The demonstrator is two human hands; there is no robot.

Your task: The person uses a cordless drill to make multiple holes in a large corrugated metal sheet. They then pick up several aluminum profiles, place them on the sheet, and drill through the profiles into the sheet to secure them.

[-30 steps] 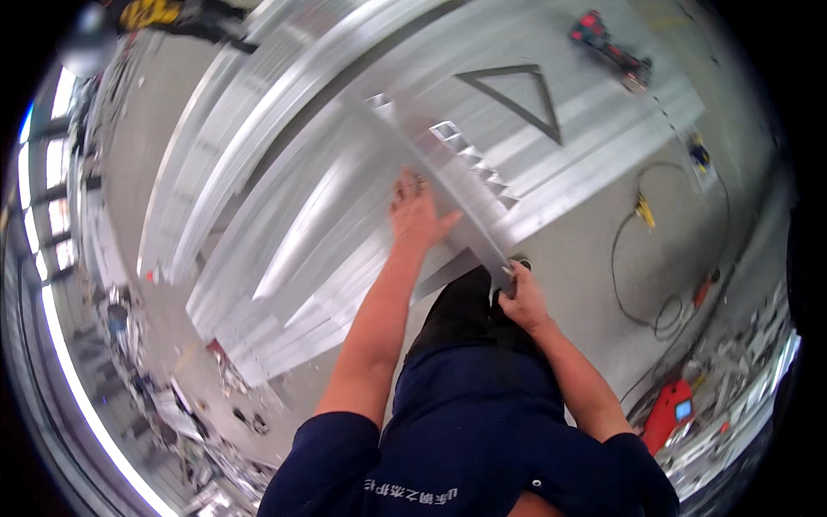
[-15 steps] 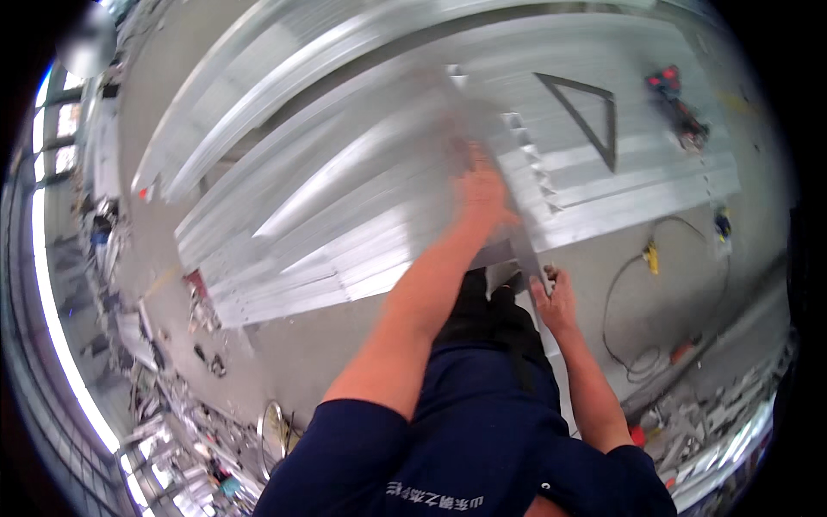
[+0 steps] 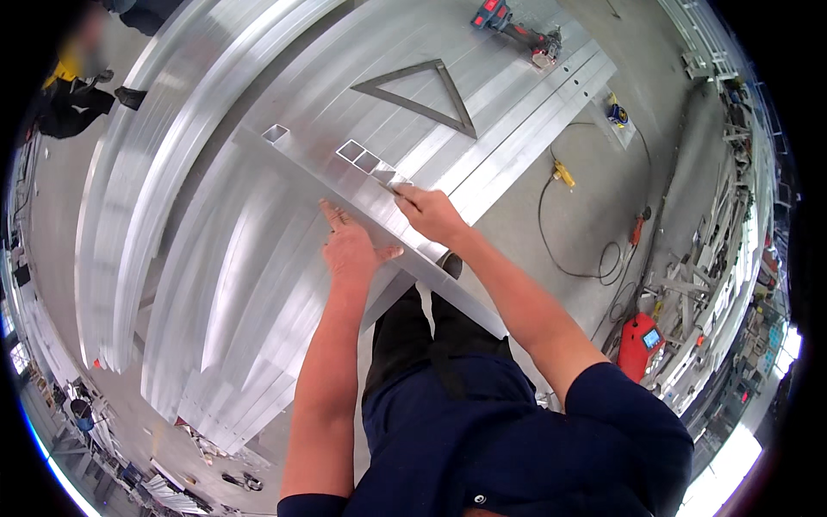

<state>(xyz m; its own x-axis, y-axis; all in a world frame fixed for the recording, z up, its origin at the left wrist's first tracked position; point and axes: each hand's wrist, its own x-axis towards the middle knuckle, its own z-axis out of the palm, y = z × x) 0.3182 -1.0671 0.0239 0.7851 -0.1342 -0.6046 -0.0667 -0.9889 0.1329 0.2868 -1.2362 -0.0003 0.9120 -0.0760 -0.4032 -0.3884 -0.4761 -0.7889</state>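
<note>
A long flat metal bar (image 3: 301, 178) lies slantwise across a bed of silvery metal profiles (image 3: 258, 284), its near end jutting out in front of my legs. My left hand (image 3: 349, 248) rests against the bar's left edge, fingers and thumb spread. On the other side, my right hand (image 3: 431, 215) is closed near the cut ends of square tubes (image 3: 367, 162); a small thin thing seems to stick out of its fingertips, too small to name. Beyond the tubes, a dark metal set square (image 3: 457, 99) lies flat on the profiles.
A cordless angle grinder (image 3: 525, 36) lies at the far edge of the profiles. On the floor to the right are a tape measure (image 3: 617, 114), a cable with a yellow connector (image 3: 562, 174), and a red box with a screen (image 3: 637, 349). More long profiles (image 3: 129, 233) lie at left.
The view has turned. My right hand has left the near end of the bar and moved up beside the tube ends. My left hand stays on the bar, thumb spread.
</note>
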